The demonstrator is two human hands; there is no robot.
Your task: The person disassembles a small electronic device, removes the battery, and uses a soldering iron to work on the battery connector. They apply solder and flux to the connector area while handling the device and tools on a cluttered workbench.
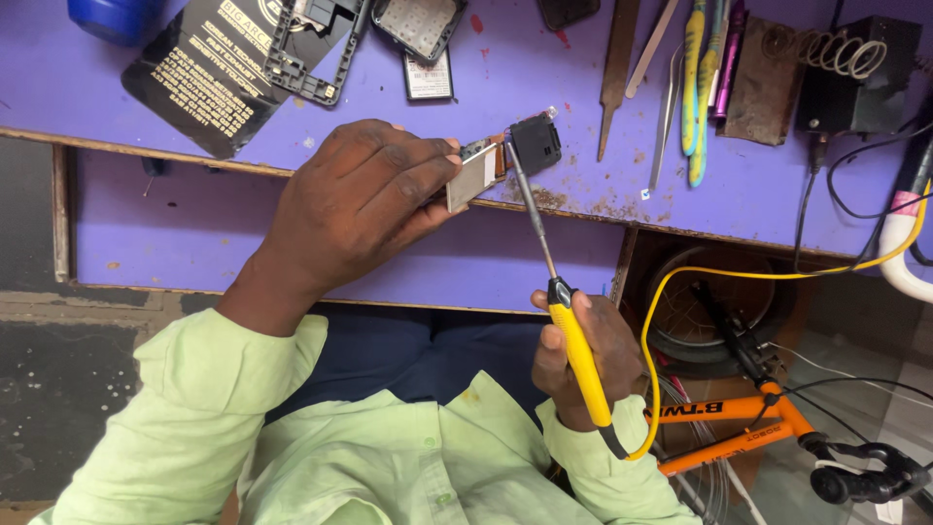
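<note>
Left hand: left hand point(355, 209) closed in a pinch around a small flat circuit board with a pale metal shield point(473, 175); thumb below, fingers curled over the top. Sleeve is light green.
Board position: held at the front edge of the purple-painted worn wooden bench point(583, 78), just above the lip. A small black square component point(535, 144) sits at the board's far end, over the bench top.
Right hand: right hand point(583, 355) wrapped shut around the yellow plastic handle of a soldering iron with a thin metal shaft point(559, 292); held low, in front of the body, below bench level.
Iron tip: shaft slants up and left; tip meets the board right beside the black component. Actual contact too fine to confirm.
Cable: yellow cord point(700, 282) leaves the handle's lower end, loops up and right toward the bench's right edge.
Bench, back: black phone frame point(306, 58) lying on a black printed card point(209, 73); flat metal file point(618, 68); tweezers point(669, 107); yellow-and-teal handled tools point(696, 87); black box stand with coiled wire holder point(855, 73).
Lower right: orange bicycle frame point(748, 423) with black handlebar grip, beside the person's knee.
</note>
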